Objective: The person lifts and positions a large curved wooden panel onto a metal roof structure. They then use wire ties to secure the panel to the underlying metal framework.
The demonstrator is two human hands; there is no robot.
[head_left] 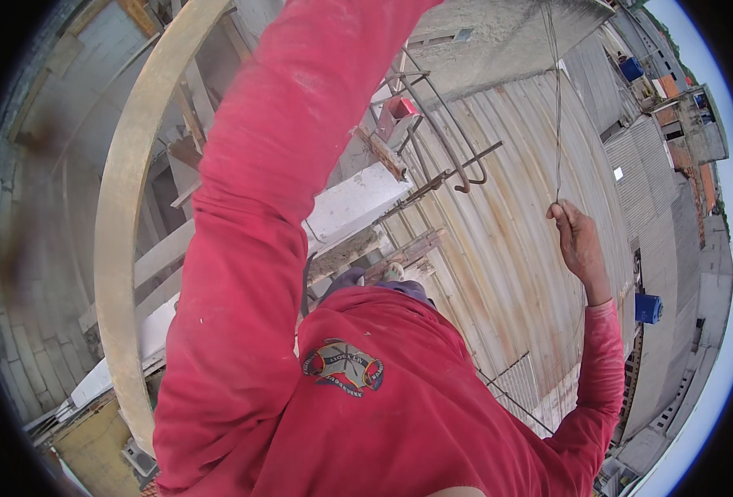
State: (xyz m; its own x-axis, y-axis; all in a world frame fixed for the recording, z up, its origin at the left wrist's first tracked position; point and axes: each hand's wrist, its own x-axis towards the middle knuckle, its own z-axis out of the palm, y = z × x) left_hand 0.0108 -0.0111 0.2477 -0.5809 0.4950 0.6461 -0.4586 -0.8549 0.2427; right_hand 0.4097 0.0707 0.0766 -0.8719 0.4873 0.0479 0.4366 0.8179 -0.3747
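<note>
At the right, my right hand (580, 242) pinches several thin dark wires (555, 91) between thumb and fingertips. The strands run upward from the pinch, out past the top edge, and a faint line trails below the hand. My left arm (250, 207), in a red sleeve, is raised across the picture and leaves it at the top. The left hand lies beyond the top edge, so its fingers and anything in them are hidden.
Bent steel bars with hooked ends (457, 166) jut out ahead of me. A long pale wooden board (118, 215) stands at the left. A white beam (354, 207) and rough planks (403, 253) lie near my feet. Corrugated roofing (507, 190) spreads far below, with a blue container (648, 309) beyond.
</note>
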